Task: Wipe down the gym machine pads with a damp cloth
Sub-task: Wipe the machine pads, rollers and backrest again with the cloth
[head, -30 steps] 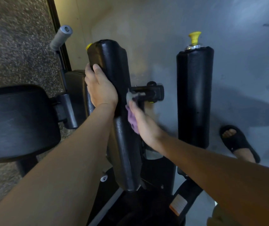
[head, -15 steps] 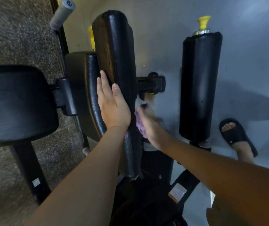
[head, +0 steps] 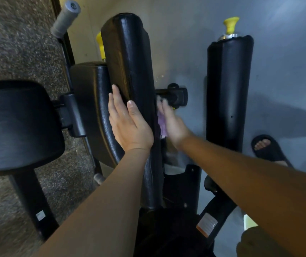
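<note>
Two hands on the tall middle pad [head: 130, 58], a purple cloth [head: 161, 125] pressed to its right side.
The left hand [head: 130, 127] lies flat on the pad's left face, fingers straight and together. The right hand [head: 175, 126], blurred, pushes the cloth against the pad with fingers stretched out, just below a black bracket [head: 178, 97]. A second upright pad [head: 228, 99], topped by a yellow knob [head: 231, 25], stands to the middle pad's right.
</note>
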{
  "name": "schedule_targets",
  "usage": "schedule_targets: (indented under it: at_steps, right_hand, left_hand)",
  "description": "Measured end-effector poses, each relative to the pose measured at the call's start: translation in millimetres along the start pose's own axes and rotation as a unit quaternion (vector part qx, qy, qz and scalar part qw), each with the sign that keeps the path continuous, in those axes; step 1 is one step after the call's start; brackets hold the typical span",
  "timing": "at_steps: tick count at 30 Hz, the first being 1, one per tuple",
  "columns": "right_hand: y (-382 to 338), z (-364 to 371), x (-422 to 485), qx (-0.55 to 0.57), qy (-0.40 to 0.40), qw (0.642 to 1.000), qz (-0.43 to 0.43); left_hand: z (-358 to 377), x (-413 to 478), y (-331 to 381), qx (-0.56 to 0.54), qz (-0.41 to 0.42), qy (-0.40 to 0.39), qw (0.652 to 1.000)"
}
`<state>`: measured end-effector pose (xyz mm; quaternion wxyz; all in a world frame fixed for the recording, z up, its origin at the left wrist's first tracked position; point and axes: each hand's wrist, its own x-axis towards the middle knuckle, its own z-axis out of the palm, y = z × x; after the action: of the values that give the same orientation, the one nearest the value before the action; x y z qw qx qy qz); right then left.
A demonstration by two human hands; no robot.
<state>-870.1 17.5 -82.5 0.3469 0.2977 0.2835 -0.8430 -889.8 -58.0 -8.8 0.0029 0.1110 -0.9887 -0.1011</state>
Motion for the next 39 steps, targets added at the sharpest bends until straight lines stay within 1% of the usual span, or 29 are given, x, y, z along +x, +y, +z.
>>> schedule_targets:
  at_steps: [2, 4, 5, 7, 9, 11, 13, 16, 17, 18, 20, 23, 25, 27, 29, 30, 32, 34, 36, 39]
  right_hand:
    - [-39.5, 7.8, 15.8, -0.028, 0.023, 0.998, -0.041]
    - [-75.7, 13.5, 27.5, -0.028, 0.008, 0.996, -0.089]
    - [-86.3, 13.6, 29.8, -0.035, -0.001, 0.994, -0.105]
    - [-83.6, 10.5, 27.2, -0.066, 0.015, 0.992, -0.110]
    - [-54.6, 5.9, 16.8, -0.059, 0.021, 0.995, -0.071]
    - [-20.7, 3.9, -0.8, -0.002, 0.013, 1.000, -0.026]
    - [15.6, 4.9, -14.6, 0.041, 0.021, 0.998, 0.035]
    - [59.0, 11.6, -36.5, 0.085, 0.068, 0.983, 0.146]
    - [69.6, 12.2, -45.0, 0.099, 0.079, 0.977, 0.173]
    - [74.1, 11.6, -53.9, 0.104, 0.085, 0.974, 0.182]
    - [67.4, 12.8, -59.8, 0.076, 0.069, 0.985, 0.140]
    - [38.0, 15.2, -53.9, 0.064, 0.052, 0.996, 0.030]
    - [18.4, 15.7, -52.4, 0.021, 0.052, 0.998, -0.032]
    - [20.2, 14.7, -61.2, 0.005, 0.041, 0.996, -0.073]
    - [55.3, 13.9, -79.4, 0.000, 0.014, 0.998, -0.061]
    - [75.8, 16.3, -94.3, 0.005, -0.012, 0.999, -0.046]
    - [119.8, 21.0, -118.0, 0.012, -0.060, 0.998, 0.002]
    - [137.8, 19.0, -121.9, 0.007, -0.051, 0.998, 0.037]
    - [120.0, 15.2, -116.5, -0.016, -0.020, 0.999, 0.027]
    - [83.5, 18.0, -96.6, -0.027, 0.008, 0.998, -0.058]
  left_hand:
    - [0.6, 0.2, 0.9, 0.008, 0.004, 0.003, 1.000]
    - [1.5, 0.3, 0.8, 0.011, 0.003, 0.002, 1.000]
    - [1.3, 0.2, 0.5, 0.010, 0.004, 0.003, 1.000]
    - [1.5, 0.3, 0.0, 0.007, 0.007, 0.007, 1.000]
    - [2.0, 0.5, 0.2, 0.006, 0.008, 0.008, 1.000]
    - [2.6, 1.6, 0.0, 0.007, 0.006, 0.009, 1.000]
    - [2.6, 1.6, 0.3, 0.005, 0.003, 0.012, 1.000]
    - [1.5, 0.6, 0.3, -0.002, 0.007, 0.010, 1.000]
    - [0.8, -0.1, -0.1, -0.005, 0.010, 0.008, 1.000]
    - [-0.1, -1.4, -0.5, -0.011, 0.009, 0.004, 1.000]
    - [-3.1, -0.5, -3.7, -0.032, 0.002, -0.021, 0.999]
    - [-11.0, -4.9, -15.1, -0.059, 0.016, -0.075, 0.995]
    - [-18.0, -21.4, -27.8, -0.055, 0.028, -0.089, 0.994]
    - [-23.1, -44.0, -40.4, -0.046, 0.013, -0.095, 0.994]
    - [-25.1, -60.6, -47.0, -0.042, 0.003, -0.091, 0.995]
    - [-25.3, -63.6, -47.6, -0.042, 0.002, -0.090, 0.995]
    - [-25.8, -67.8, -50.8, -0.046, 0.003, -0.093, 0.995]
    - [-28.2, -81.9, -61.2, -0.053, 0.003, -0.104, 0.993]
    - [-31.9, -103.5, -76.0, -0.057, -0.009, -0.108, 0.992]
    - [-31.2, -122.0, -91.2, -0.050, -0.029, -0.081, 0.995]
